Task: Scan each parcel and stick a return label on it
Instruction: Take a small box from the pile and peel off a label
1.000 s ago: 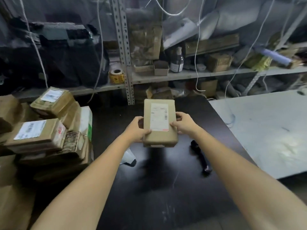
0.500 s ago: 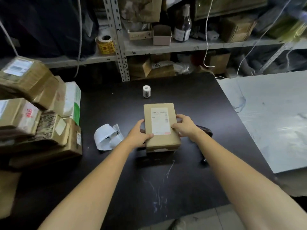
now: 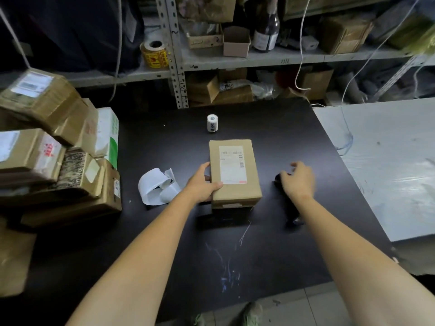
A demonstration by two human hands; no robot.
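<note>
A brown cardboard parcel (image 3: 235, 175) with a white shipping label lies flat in the middle of the black table (image 3: 211, 250). My left hand (image 3: 203, 184) grips its left side, thumb on the top face. My right hand (image 3: 297, 181) hovers just right of the parcel, blurred, fingers loosely spread over a black handheld scanner (image 3: 290, 208) lying on the table. A small white label roll (image 3: 212, 123) stands behind the parcel. A curled strip of white label backing (image 3: 156, 188) lies to the left.
Several taped parcels (image 3: 56, 147) are stacked at the table's left edge. A grey metal shelf (image 3: 254, 58) with boxes, a bottle and a yellow tape roll runs along the back. A white table (image 3: 388, 165) adjoins on the right. Cables hang down.
The parcel came down from in front of me onto the table. My right hand let go of its right side and moved right over the scanner. My left hand still holds it.
</note>
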